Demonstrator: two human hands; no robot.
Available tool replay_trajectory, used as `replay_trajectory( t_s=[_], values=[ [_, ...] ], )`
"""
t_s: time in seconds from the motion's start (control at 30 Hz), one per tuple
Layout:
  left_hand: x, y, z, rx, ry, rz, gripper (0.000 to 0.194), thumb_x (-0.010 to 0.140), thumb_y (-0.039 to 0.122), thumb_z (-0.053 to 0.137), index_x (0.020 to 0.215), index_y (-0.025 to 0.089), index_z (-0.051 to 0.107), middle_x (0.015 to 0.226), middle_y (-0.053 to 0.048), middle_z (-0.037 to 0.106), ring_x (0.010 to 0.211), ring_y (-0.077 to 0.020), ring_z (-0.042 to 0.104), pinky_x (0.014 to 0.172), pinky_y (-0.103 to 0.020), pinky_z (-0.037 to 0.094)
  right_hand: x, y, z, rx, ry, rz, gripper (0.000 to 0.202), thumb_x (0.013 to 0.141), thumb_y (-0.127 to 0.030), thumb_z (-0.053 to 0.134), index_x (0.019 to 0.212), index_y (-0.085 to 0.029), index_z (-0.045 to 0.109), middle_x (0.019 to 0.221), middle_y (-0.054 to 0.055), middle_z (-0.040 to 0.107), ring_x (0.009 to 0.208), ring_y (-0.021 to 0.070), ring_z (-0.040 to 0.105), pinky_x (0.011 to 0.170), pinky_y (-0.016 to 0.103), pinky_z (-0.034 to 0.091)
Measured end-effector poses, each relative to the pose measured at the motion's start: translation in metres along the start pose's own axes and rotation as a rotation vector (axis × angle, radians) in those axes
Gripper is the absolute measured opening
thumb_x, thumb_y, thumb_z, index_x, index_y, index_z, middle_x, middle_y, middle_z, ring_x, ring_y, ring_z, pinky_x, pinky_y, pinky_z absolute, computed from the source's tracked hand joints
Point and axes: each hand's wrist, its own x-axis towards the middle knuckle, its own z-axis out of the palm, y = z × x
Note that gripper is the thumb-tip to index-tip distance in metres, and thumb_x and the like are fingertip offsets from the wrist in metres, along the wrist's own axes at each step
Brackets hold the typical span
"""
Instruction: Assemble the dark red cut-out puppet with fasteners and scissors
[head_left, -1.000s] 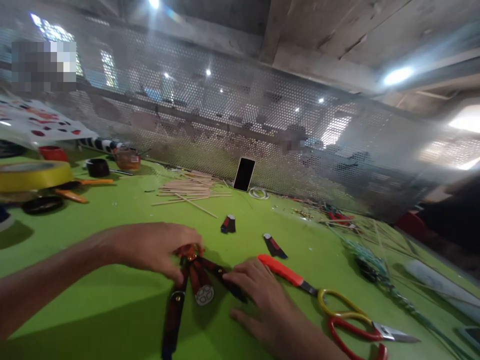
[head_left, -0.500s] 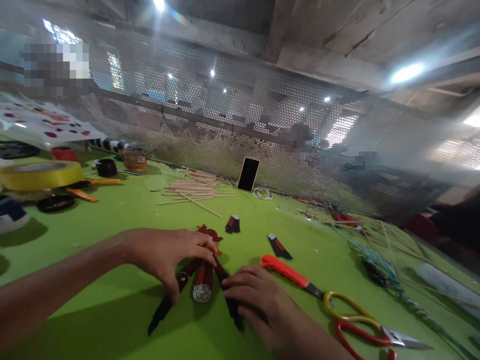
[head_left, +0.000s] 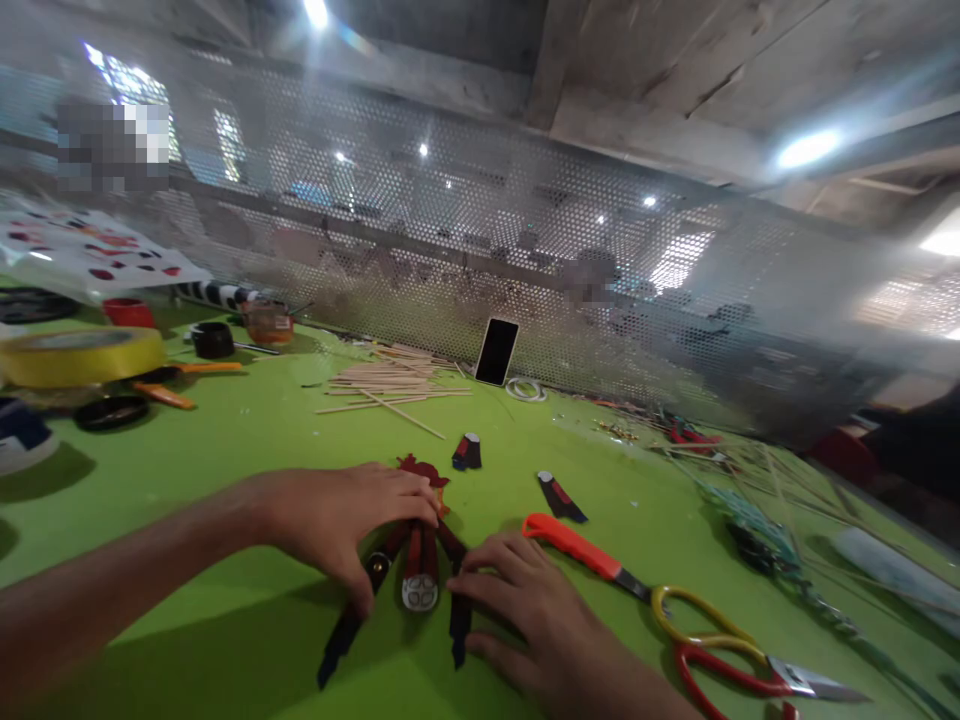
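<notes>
Green tabletop (head_left: pixel 187 440), half-curled hands (head_left: pixel 349 515) on jointed figure (head_left: pixel 420 562)

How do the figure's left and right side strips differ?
The left strip slants outward, while the right strip bends to point almost straight toward the person. A gold-coloured stud shows on the left strip; none shows on the right strip, partly covered by the right hand. Both are dark and flank the white-ended middle piece.
</notes>
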Motion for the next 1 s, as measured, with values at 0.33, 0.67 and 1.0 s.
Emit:
replay_trajectory(
  t_s=[0.33, 0.67, 1.0],
  values=[
    [-0.015, 0.021, -0.026, -0.044, -0.039, -0.054, 0.062, 0.073, 0.007, 0.083, 0.127, 0.034, 0.071, 0.146, -0.003, 0.058, 0.132, -0.0289, 0.059, 0.113, -0.038, 0.046, -0.004, 0.003, 0.006, -0.016, 0.046, 0.03, 0.045, 0.096, -0.033, 0.071, 0.14, -0.028, 0.063, 0.124, 0.007, 0.066, 0.117, 0.0262, 0.058, 0.106, 0.046, 0.05],
    [-0.009, 0.011, -0.016, -0.022, 0.057, -0.026, 0.05, 0.072, 0.009, 0.085, 0.116, 0.031, 0.076, 0.136, -0.004, 0.064, 0.12, -0.028, 0.063, 0.104, -0.036, 0.048, -0.004, 0.008, 0.009, -0.007, 0.047, 0.046, 0.043, 0.095, -0.04, 0.071, 0.136, -0.027, 0.065, 0.15, 0.007, 0.059, 0.14, 0.0302, 0.05, 0.122, 0.054, 0.036],
    [-0.003, 0.007, -0.012, -0.027, 0.072, 0.05, 0.043, 0.073, 0.03, 0.091, 0.114, 0.03, 0.075, 0.13, -0.003, 0.064, 0.121, -0.028, 0.059, 0.106, -0.037, 0.045, -0.002, 0.004, 0.003, -0.014, 0.028, 0.047, 0.05, 0.096, -0.043, 0.071, 0.143, -0.032, 0.06, 0.141, 0.003, 0.064, 0.13, 0.0269, 0.054, 0.114, 0.047, 0.045]
  ],
)
